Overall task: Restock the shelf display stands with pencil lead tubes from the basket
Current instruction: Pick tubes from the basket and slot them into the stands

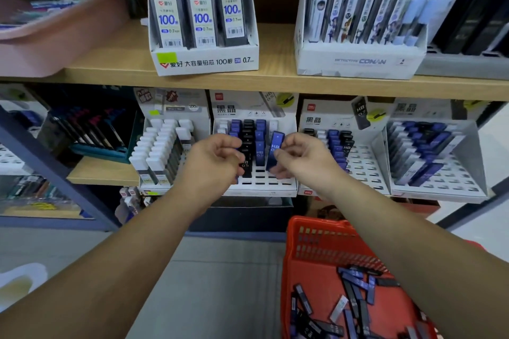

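Stands before the lower shelf with both hands raised in front of a white cardboard display stand (259, 184) with a slotted tray, headed with a red deli logo, 黑晶 and HB 0.5. Pinches a blue rectangular plastic pencil lead tube (276, 146), printed HB, between thumb and fingertips of the right hand (301, 158), upright with a slight tilt, over the right-hand rows of that stand. Curls the fingers of the left hand (217, 157) over the left rows, close against standing black tubes (247, 143) marked HB 0.5; cannot tell whether anything is gripped there. Has a red plastic basket (311, 242) near and to the right, under the right forearm, with loose blue and black tubes (355, 292) lying jumbled on its bottom. Faces, just right of the first, a second white stand (366, 170) headed 黑晶 and HB 0.7, partly filled with blue and black tubes. Reads on the wooden upper shelf (275, 85) a white carton (209, 62) lettered 爱好 大容量铅芯 100根 2B 0.7, its grey packs labelled 100 and 0.7, and to its right a white box (358, 60) lettered DETECTIVE CONAN. Notes a pink plastic tray (41, 44) at far left on the same shelf.
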A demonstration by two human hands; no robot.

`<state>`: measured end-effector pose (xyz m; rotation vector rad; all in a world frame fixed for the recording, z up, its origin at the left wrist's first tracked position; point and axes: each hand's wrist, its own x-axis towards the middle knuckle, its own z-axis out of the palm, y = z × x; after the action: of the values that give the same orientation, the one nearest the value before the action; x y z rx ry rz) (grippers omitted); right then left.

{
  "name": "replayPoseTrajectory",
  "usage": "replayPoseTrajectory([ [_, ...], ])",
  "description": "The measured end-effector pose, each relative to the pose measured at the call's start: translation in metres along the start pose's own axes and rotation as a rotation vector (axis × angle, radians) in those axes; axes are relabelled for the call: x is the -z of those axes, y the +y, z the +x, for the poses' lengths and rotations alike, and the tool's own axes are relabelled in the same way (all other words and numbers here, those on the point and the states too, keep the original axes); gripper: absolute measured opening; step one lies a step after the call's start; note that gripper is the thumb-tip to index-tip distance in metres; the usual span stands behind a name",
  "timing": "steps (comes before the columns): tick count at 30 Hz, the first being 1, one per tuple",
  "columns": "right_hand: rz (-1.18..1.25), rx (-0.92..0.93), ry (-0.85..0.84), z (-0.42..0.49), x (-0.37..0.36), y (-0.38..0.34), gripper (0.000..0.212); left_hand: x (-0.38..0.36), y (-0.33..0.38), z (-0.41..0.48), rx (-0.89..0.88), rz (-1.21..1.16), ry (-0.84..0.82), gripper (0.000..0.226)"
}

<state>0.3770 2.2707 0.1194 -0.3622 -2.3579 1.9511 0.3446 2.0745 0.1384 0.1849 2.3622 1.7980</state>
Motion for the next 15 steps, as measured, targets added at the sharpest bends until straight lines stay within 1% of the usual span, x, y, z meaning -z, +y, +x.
replayPoseTrajectory([
  [3,0.009,0.003,0.07,0.009,-0.007,0.005,0.008,-0.004,-0.01,-0.001,-0.006,0.094,-0.049,0.025],
  [7,-0.191,0.047,0.075,0.014,-0.016,0.01,0.014,-0.002,-0.019,0.003,-0.047,0.145,-0.049,0.03],
  [9,-0.247,0.06,0.082,0.015,-0.018,0.011,0.014,-0.002,-0.02,0.003,-0.043,0.138,-0.056,0.028],
  [12,-0.267,0.068,0.074,0.014,-0.019,0.012,0.013,0.0,-0.024,0.003,-0.043,0.153,-0.064,0.023],
  [15,-0.299,0.115,0.088,0.012,-0.02,0.013,0.012,0.0,-0.032,0.004,-0.037,0.185,-0.075,0.019],
])
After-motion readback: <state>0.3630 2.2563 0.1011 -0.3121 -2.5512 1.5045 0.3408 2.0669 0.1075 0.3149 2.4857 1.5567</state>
